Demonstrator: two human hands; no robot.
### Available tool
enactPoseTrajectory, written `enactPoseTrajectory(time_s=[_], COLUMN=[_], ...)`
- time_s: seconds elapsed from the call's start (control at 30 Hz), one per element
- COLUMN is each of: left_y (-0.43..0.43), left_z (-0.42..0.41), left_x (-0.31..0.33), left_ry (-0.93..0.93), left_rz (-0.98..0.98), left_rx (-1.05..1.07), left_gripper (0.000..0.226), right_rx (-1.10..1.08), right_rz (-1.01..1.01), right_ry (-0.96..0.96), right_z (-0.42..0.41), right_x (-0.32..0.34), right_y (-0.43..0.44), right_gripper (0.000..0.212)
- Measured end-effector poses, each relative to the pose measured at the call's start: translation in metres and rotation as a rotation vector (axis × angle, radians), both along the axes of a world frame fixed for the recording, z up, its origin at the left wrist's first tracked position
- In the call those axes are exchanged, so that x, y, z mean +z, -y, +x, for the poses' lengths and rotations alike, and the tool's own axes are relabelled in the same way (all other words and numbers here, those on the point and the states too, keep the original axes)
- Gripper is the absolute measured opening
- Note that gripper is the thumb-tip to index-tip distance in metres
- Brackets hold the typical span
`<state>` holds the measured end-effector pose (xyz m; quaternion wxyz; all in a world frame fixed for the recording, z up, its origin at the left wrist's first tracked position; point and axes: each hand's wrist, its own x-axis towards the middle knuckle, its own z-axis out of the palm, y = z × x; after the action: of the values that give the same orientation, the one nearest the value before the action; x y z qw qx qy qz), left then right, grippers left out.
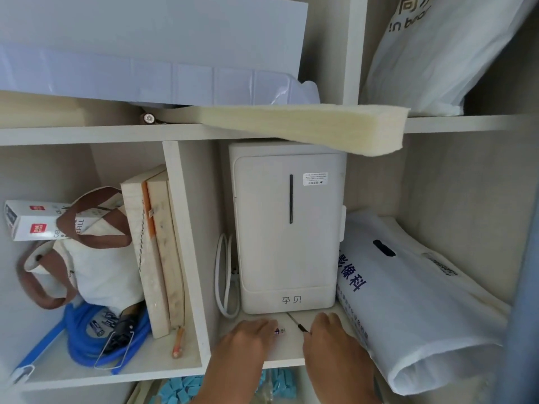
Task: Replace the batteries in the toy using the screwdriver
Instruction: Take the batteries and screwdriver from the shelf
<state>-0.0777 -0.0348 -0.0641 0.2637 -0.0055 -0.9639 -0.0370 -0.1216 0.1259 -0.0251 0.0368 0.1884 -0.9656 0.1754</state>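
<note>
Both my hands rest on the middle shelf board (291, 349) in front of a white appliance (287, 228). My right hand (335, 342) is closed around the dark handle of a thin screwdriver (295, 321), and its metal shaft points up-left toward the appliance's base. My left hand (248, 339) lies knuckles-up, with its fingertips touching a small purple-and-white object (277, 331). Whether it grips that object is unclear. Several loose dark batteries (102, 323) lie in the left compartment on a blue coiled hose (84, 342). No toy is recognisable.
A white cable (223, 275) hangs left of the appliance and a large white printed bag (414, 301) lies to its right. The left compartment holds a canvas bag (96, 258), wooden boards (157, 252) and a white box (35, 220). A foam slab (306, 126) juts out above.
</note>
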Motion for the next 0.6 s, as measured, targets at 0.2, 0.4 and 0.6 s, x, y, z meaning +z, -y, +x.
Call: enactPoseTrajectory(time_s=[0.2, 0.4, 0.6], left_y=[0.005, 0.005, -0.009], left_z=[0.000, 0.009, 0.019], left_x=[0.001, 0.008, 0.024], left_ry=[0.011, 0.011, -0.048], left_rz=[-0.093, 0.153, 0.450], left_rx=[0.074, 0.082, 0.101], left_gripper=[0.056, 0.021, 0.035], right_rx=[0.053, 0.052, 0.062], right_rz=[0.006, -0.040, -0.184], right_ry=[-0.031, -0.067, -0.099], right_z=[0.000, 0.002, 0.001], right_x=[-0.003, -0.006, -0.002], right_y=[-0.003, -0.005, -0.012], right_gripper=[0.015, 0.015, 0.024])
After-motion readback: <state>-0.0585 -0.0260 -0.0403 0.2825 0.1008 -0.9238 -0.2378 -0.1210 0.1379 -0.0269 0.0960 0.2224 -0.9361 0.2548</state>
